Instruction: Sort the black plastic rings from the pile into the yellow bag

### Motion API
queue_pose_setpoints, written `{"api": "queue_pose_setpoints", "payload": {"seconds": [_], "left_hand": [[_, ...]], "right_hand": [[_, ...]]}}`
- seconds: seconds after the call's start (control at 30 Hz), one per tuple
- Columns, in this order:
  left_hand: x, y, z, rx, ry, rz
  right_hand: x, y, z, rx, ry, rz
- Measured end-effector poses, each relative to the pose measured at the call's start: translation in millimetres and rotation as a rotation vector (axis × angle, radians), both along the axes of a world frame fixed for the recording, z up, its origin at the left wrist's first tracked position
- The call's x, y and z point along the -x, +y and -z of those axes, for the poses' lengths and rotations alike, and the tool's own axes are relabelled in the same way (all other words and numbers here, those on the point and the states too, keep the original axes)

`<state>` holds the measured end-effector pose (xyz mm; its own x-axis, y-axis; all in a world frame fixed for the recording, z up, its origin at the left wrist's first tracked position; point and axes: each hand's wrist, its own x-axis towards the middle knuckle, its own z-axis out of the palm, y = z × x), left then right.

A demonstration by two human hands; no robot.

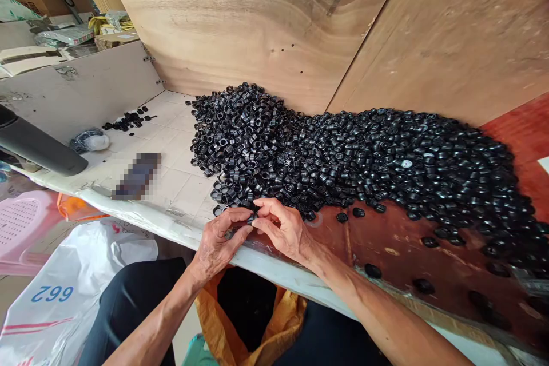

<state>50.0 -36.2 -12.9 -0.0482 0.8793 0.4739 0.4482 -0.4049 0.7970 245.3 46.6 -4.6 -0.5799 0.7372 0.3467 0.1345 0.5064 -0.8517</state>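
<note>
Close together at the table's front edge, my left hand (223, 239) and my right hand (283, 227) pinch a small black plastic part (252, 218) between their fingertips. Fingers cover much of it, so its exact shape is hard to make out. Just beyond lies a heap of black plastic rings (240, 131). It runs to the right into a long pile of black round caps (412, 166), some with a pale disc showing. Below the table edge, at my lap, an orange sack (214, 320) hangs open with a dark inside.
Wooden boards (257, 28) wall the table's back. On the left are a dark cylinder (40, 140), a blurred-out flat object (137, 177), a bundle in clear plastic (90, 140) and small black bits (128, 120). A pink stool (28, 223) and white sack (86, 274) stand below.
</note>
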Motion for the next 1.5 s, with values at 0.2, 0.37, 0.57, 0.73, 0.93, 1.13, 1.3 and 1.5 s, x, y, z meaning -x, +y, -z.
{"api": "queue_pose_setpoints", "payload": {"seconds": [0.2,0.37,0.57,0.73,0.93,1.13,1.3,1.5], "left_hand": [[2.7,-1.5,3.9,0.016,0.007,0.014],[4.0,-2.2,3.7,0.006,0.051,0.002],[2.8,-1.9,0.3,0.058,-0.024,0.010],[3.7,-1.8,1.4,0.101,-0.069,0.020],[4.2,-1.7,3.9,0.104,-0.081,0.010],[4.1,-2.3,4.0,0.104,-0.074,0.005],[2.8,-2.8,-1.1,0.104,-0.071,0.002],[4.2,-2.5,1.3,0.062,0.016,-0.017]], "right_hand": [[-3.7,-1.1,-2.8,-0.047,-0.069,-0.070],[-3.4,-1.4,-4.1,-0.123,-0.189,-0.066],[-0.4,-3.7,-1.9,-0.136,-0.139,0.023],[-1.5,-2.3,1.5,-0.157,-0.075,-0.042],[-1.2,-4.0,-7.1,-0.062,-0.131,-0.026],[-2.6,-5.5,-15.5,-0.054,-0.080,-0.008],[-3.8,-4.8,-13.6,-0.069,-0.112,-0.023],[0.8,-5.2,-10.1,-0.080,-0.040,-0.030]]}}
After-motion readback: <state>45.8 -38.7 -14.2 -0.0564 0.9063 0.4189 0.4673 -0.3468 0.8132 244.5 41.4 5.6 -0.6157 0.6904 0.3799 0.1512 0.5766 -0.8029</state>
